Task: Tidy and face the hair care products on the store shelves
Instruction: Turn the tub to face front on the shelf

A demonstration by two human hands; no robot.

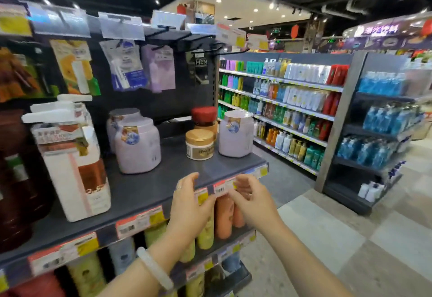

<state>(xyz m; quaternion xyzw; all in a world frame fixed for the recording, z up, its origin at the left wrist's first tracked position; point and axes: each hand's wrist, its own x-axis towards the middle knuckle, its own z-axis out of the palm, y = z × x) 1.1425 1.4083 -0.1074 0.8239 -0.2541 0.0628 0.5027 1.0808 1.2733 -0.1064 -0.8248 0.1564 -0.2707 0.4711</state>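
Observation:
A dark shelf (145, 189) holds hair care products: a lilac jar (138, 147) with another behind it, a lilac jar (236, 134) at the right end, a gold-lidded jar (199, 148), a red-lidded jar (204, 116) and tall white pump bottles (74, 163) on the left. My left hand (189, 205) and my right hand (252, 199) hover at the shelf's front edge by the price labels (221, 189), fingers loosely curled, holding nothing. Orange bottles (224, 217) and yellow bottles (205, 233) stand on the shelf below, partly hidden by my hands.
Sachets hang from hooks above the shelf (126, 65). Dark brown bottles (14, 179) fill the far left. Across the aisle stands another shelving unit (292, 109) packed with bottles. A tiled floor (327, 238) runs along the right.

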